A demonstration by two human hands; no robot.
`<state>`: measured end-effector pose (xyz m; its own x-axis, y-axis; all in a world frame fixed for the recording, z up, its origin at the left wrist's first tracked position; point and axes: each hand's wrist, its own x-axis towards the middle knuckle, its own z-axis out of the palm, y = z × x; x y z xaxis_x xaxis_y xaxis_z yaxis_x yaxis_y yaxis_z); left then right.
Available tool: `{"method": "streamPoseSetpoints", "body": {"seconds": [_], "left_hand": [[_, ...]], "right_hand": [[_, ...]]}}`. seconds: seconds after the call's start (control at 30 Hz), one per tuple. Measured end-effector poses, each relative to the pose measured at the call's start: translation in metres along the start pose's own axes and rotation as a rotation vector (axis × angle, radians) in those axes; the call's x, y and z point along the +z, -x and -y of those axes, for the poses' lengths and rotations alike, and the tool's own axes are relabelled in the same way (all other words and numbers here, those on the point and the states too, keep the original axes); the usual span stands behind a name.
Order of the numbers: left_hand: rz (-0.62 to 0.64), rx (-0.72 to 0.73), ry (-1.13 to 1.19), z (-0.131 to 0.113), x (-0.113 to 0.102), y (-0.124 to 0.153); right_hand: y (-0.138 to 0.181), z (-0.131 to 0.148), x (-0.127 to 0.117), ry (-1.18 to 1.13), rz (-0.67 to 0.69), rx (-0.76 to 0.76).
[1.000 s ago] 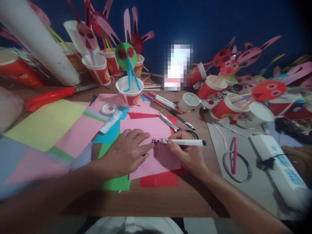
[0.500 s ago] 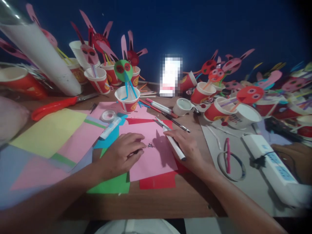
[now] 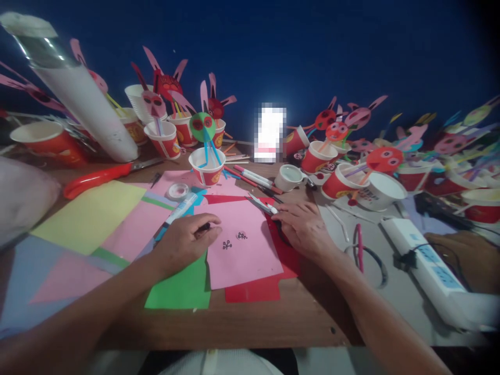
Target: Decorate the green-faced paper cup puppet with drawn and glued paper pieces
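Observation:
A pink sheet of paper [image 3: 246,265] with two small black drawn marks lies in front of me. My left hand [image 3: 189,237] rests at its left edge, fingers curled around a small black piece that looks like a marker cap [image 3: 203,227]. My right hand [image 3: 300,226] is palm down at the sheet's upper right, closed on a white marker [image 3: 271,208] whose end shows at the fingertips; the rest is hidden. Scissors [image 3: 258,202] lie beside and partly beneath these fingers, blades pointing to the upper left.
Red, green [image 3: 177,286] and yellow paper [image 3: 94,213] lies around. A glue stick [image 3: 182,208], tape roll [image 3: 178,191], red-handled knife [image 3: 97,179] and cup of water [image 3: 289,177] are nearby. Paper cups with animal puppets line the back. A power strip [image 3: 424,265] and another person's hand [image 3: 469,255] are at right.
My left hand has moved slightly left, uncovering a second drawn mark. The right hand has turned palm down, and the marker, which lay visible along it, is now mostly covered. The view has shifted.

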<state>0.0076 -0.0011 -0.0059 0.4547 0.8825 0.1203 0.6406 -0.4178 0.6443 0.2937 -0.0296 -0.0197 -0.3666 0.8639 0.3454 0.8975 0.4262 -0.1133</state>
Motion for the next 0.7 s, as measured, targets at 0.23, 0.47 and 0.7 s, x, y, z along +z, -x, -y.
{"method": "streamPoseSetpoints", "body": {"seconds": [0.23, 0.47, 0.7], "left_hand": [[-0.003, 0.121, -0.012, 0.006, -0.003, -0.003], [-0.052, 0.145, -0.122, 0.011, 0.001, -0.006], [-0.043, 0.225, -0.155, 0.014, 0.005, -0.004]], "right_hand": [[-0.015, 0.033, -0.007, -0.013, 0.044, 0.106], [-0.033, 0.054, -0.004, -0.097, 0.215, 0.142], [-0.039, 0.064, 0.000, -0.058, 0.252, 0.170]]}}
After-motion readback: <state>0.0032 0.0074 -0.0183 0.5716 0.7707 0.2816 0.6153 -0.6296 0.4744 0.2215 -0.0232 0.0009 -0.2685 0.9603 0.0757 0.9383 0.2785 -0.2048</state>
